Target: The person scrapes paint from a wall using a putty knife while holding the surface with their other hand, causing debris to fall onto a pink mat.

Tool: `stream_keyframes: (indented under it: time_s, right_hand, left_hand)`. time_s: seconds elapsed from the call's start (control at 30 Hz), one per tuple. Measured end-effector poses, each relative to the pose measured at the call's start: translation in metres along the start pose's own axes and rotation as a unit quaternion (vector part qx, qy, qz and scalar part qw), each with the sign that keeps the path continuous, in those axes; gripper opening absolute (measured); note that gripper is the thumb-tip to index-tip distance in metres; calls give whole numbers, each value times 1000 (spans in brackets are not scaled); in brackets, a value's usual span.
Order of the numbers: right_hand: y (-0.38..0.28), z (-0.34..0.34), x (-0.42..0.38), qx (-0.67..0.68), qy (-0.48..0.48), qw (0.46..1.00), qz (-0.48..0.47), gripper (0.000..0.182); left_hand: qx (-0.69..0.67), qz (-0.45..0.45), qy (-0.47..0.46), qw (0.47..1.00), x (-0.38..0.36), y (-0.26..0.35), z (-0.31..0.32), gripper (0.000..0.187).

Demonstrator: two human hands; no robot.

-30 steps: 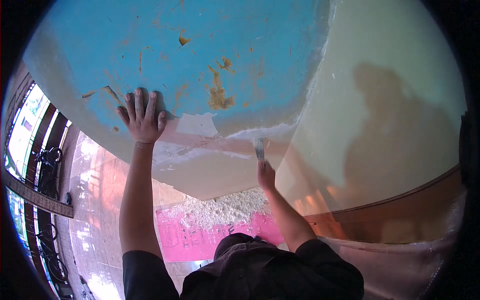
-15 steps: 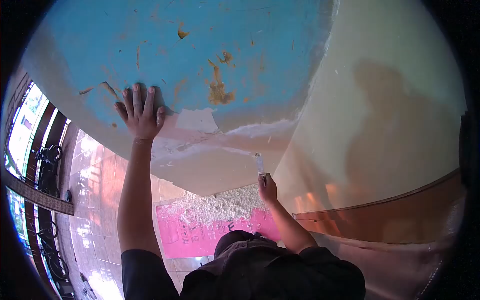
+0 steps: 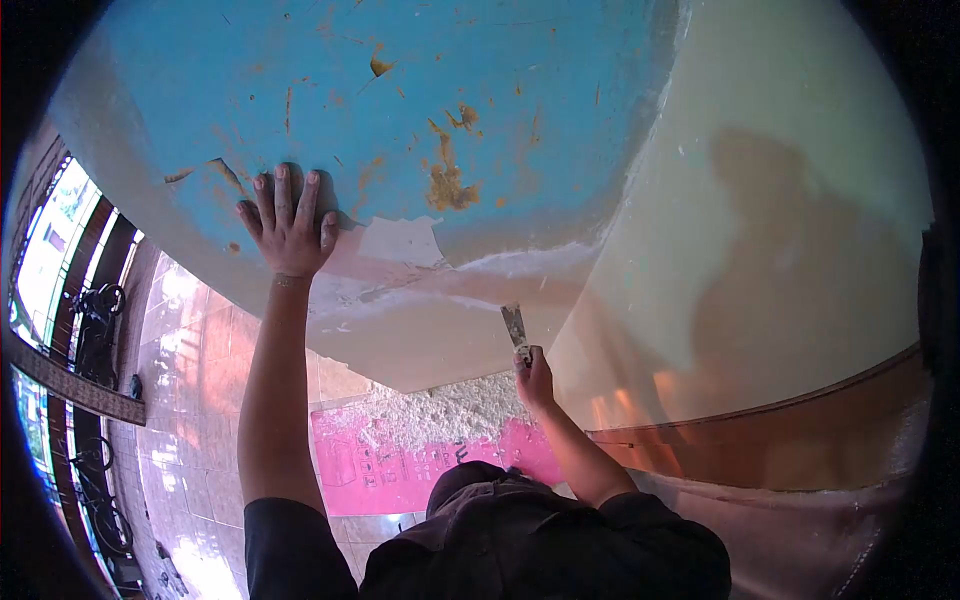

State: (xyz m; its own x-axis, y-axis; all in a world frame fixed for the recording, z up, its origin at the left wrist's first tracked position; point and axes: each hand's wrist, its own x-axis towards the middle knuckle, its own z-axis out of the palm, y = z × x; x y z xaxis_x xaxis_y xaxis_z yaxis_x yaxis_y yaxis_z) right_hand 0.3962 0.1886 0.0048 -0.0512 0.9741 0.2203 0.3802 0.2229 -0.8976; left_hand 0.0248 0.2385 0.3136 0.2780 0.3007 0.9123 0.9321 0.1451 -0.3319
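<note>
My left hand (image 3: pixel 292 232) lies flat with spread fingers on the blue painted surface (image 3: pixel 330 90), just left of a pale bare patch (image 3: pixel 402 243). Lower right of it, my right hand (image 3: pixel 535 378) is closed around the handle of a scraper (image 3: pixel 514 325). The scraper's flat blade points up, in front of the beige lower part of the surface (image 3: pixel 420 350). Brown scrapes and white streaks mark the surface. I cannot tell whether the blade touches it.
Below lies a pink sheet (image 3: pixel 370 480) covered in part by white flakes (image 3: pixel 440 410). A pale wall (image 3: pixel 800 300) with a shadow and a brown base strip (image 3: pixel 780 445) stands at right. Bicycles (image 3: pixel 98 500) are at far left, beyond the tiled floor (image 3: pixel 190 400).
The scraper has turned so that its broad blade face now shows and leans left. My left hand stays pressed on the surface, and the view has shifted slightly.
</note>
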Motion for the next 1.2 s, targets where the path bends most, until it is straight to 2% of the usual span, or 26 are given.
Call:
stream_keyframes:
  time_s: [0.1,0.23,0.33,0.43,0.5,0.57,0.6,0.63,0.73,0.87,1.0,1.1,1.17,1.2]
  right_hand:
    - [-17,9,46,-24,16,1000,-14,31]
    - [-89,4,122,-15,78,989,-123,32]
    - [-120,-11,131,12,77,990,-116,31]
    - [-91,-11,105,7,79,992,-100,32]
    - [-43,3,67,3,64,998,-17,29]
    - [9,10,22,0,-2,998,56,36]
    - [37,16,2,-50,-25,995,77,36]
    - [32,12,-13,-40,9,998,42,36]
    - [26,9,1,-71,-28,995,69,34]
    - [-40,2,92,-12,48,999,-22,29]
    - [-92,-11,116,38,94,989,-109,31]
    - [-68,-6,89,22,76,996,-53,31]
    - [-22,5,52,-7,14,998,55,32]
    - [6,13,29,-11,1,998,67,35]
  left_hand:
    - [6,-6,-10,1000,0,1,-1,53]
    - [11,-5,-16,1000,2,1,-2,53]
    - [27,12,-14,999,0,0,-1,57]
    - [7,-2,1,1000,0,1,-2,53]
    - [12,-7,-20,1000,1,1,-3,53]
    - [23,3,-18,1000,-1,0,-3,55]
    - [33,15,-18,999,-1,-1,-2,58]
    - [35,14,-17,999,0,-2,-2,58]
    - [27,17,-11,999,-1,1,-3,57]
    - [26,13,-12,999,1,1,-4,57]
    - [23,18,-7,1000,2,0,-3,57]
    - [27,12,-15,999,1,1,-4,57]
    - [31,10,-16,999,2,1,-4,57]
    - [29,13,-14,999,1,1,-4,57]
